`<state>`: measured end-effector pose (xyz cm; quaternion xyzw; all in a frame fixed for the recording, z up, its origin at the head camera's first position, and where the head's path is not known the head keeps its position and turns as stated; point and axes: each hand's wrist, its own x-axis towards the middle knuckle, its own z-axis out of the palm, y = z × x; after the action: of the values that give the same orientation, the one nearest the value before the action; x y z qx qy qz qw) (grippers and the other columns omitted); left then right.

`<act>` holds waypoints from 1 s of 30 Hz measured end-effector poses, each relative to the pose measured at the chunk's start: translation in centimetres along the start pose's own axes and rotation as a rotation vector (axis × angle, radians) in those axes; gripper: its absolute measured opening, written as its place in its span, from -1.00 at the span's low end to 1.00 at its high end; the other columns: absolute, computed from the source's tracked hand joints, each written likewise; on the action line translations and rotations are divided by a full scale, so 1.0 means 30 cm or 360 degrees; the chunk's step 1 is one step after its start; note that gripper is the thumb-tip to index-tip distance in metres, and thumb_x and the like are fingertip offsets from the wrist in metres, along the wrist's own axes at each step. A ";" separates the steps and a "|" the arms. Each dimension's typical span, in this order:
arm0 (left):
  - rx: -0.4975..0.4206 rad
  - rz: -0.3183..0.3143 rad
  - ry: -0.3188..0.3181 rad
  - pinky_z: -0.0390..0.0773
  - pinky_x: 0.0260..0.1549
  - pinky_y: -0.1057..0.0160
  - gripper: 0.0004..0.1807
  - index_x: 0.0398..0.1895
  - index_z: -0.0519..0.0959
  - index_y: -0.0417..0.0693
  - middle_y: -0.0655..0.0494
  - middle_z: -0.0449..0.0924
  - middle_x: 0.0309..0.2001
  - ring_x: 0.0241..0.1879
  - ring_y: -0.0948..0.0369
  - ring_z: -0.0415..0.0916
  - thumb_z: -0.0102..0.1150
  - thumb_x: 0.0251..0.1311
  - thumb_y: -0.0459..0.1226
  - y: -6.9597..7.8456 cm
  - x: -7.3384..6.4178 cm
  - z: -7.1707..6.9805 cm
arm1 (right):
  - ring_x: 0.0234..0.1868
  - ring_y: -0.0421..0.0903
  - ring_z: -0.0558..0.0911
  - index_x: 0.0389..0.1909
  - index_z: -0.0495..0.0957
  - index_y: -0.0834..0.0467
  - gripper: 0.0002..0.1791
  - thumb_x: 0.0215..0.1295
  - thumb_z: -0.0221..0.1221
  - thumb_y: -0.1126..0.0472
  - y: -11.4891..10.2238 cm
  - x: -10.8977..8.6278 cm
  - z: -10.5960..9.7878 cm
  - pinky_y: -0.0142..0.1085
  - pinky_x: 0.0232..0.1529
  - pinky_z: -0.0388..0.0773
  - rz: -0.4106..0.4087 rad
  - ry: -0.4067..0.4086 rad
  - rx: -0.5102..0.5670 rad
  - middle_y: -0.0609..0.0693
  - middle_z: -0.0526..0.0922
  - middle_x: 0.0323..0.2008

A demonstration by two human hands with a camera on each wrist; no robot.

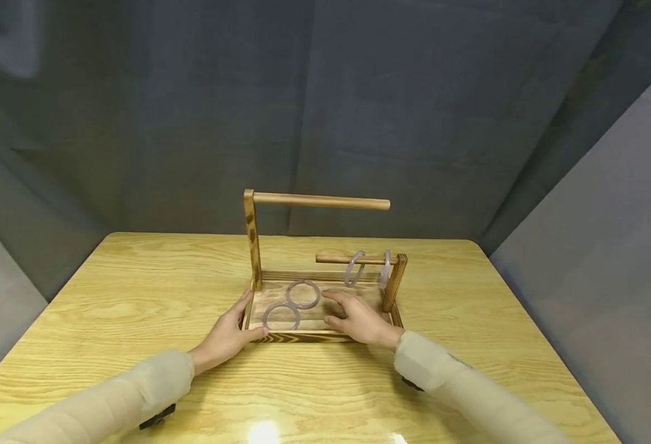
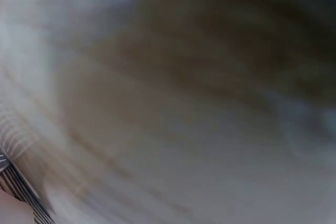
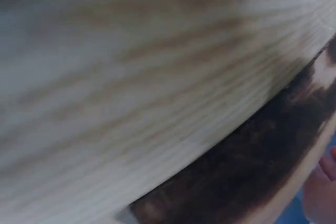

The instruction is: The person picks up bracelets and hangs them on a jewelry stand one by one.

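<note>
A wooden bangle rack [image 1: 250, 246] with a shallow tray base stands on the table in the head view. Two pale purple bangles lie flat in the tray, the farther bangle [image 1: 303, 308] meeting the nearer bangle [image 1: 265, 317]. Two more hang on the lower bar: a tilted bangle [image 1: 348, 273] and, by the post, an upright bangle [image 1: 384, 274]. My left hand [image 1: 226, 338] grips the tray's left end, thumb on the front corner. Over the tray's right half is my right hand [image 1: 361, 317], fingers spread and holding nothing, fingertips close to the farther bangle.
The upper bar [image 1: 322, 201] juts right from the tall left post. The lower bar [image 1: 331, 259] points left from the short right post [image 1: 394, 283]. Dark cloth [image 1: 314, 123] hangs behind the wooden table [image 1: 469, 345]. Both wrist views are mostly blurred wood grain.
</note>
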<state>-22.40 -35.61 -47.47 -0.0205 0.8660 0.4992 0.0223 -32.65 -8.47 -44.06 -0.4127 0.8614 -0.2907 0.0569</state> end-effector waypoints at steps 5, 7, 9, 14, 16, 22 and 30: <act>0.0007 -0.0001 -0.0006 -0.07 0.34 -0.08 0.03 0.46 -0.19 0.02 0.10 -0.30 0.47 0.43 0.03 -0.30 0.26 0.06 -0.04 -0.004 0.003 -0.005 | 0.20 0.05 0.42 0.23 0.34 0.21 -0.46 0.23 0.17 0.18 0.005 0.057 0.020 -0.07 0.16 0.41 -0.0076 -0.0002 -0.0022 0.13 0.43 0.19; 0.0003 0.0000 -0.0003 -0.06 0.34 -0.09 0.03 0.46 -0.19 0.02 0.10 -0.31 0.47 0.43 0.03 -0.31 0.26 0.06 -0.04 -0.005 0.002 -0.007 | 0.12 0.04 0.49 0.24 0.33 0.21 -0.46 0.24 0.16 0.18 0.009 0.080 0.029 -0.08 0.13 0.44 -0.0075 -0.0014 -0.0001 0.13 0.44 0.19; 0.0000 0.0000 -0.0002 -0.05 0.33 -0.10 0.03 0.46 -0.19 0.02 0.11 -0.31 0.47 0.43 0.02 -0.31 0.26 0.06 -0.04 -0.003 0.002 -0.010 | 0.11 0.04 0.51 0.26 0.32 0.18 -0.44 0.24 0.16 0.15 0.015 0.105 0.037 -0.11 0.09 0.47 -0.0036 -0.0032 0.0032 0.12 0.43 0.20; -0.0021 -0.0005 -0.0017 -0.05 0.33 -0.10 0.03 0.46 -0.19 0.02 0.12 -0.31 0.47 0.43 0.02 -0.31 0.26 0.06 -0.05 0.004 0.001 -0.011 | 0.09 0.08 0.52 0.28 0.30 0.06 -0.40 0.21 0.19 0.12 0.041 0.157 0.046 -0.12 -0.07 0.56 0.0168 -0.0101 0.0168 0.14 0.37 0.24; -0.0032 -0.0008 -0.0021 -0.06 0.34 -0.10 0.03 0.46 -0.19 0.01 0.12 -0.32 0.47 0.43 0.02 -0.31 0.27 0.06 -0.06 0.005 0.000 -0.010 | 0.13 0.08 0.49 0.28 0.30 0.06 -0.38 0.18 0.21 0.12 0.054 0.175 0.049 -0.10 -0.01 0.53 0.0216 -0.0131 0.0222 0.14 0.36 0.25; -0.0037 -0.0017 -0.0008 -0.06 0.33 -0.10 0.03 0.46 -0.19 0.02 0.11 -0.30 0.47 0.43 0.04 -0.31 0.27 0.06 -0.06 0.001 -0.001 -0.007 | 0.23 0.05 0.39 0.27 0.30 0.19 -0.33 0.11 0.27 0.17 0.085 0.214 0.066 -0.08 0.20 0.36 0.0178 -0.0176 0.0324 0.12 0.42 0.21; -0.0044 -0.0024 -0.0006 -0.05 0.33 -0.10 0.03 0.46 -0.18 0.03 0.12 -0.30 0.47 0.43 0.04 -0.30 0.28 0.05 -0.06 0.000 0.002 -0.002 | 0.21 0.04 0.41 0.24 0.34 0.21 -0.33 0.07 0.30 0.20 0.095 0.227 0.080 -0.11 0.20 0.36 0.0176 -0.0154 0.0250 0.11 0.39 0.23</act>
<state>-22.47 -35.68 -47.44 -0.0265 0.8587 0.5111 0.0274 -38.23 -13.22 -46.64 -0.3725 0.8536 -0.3334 0.1464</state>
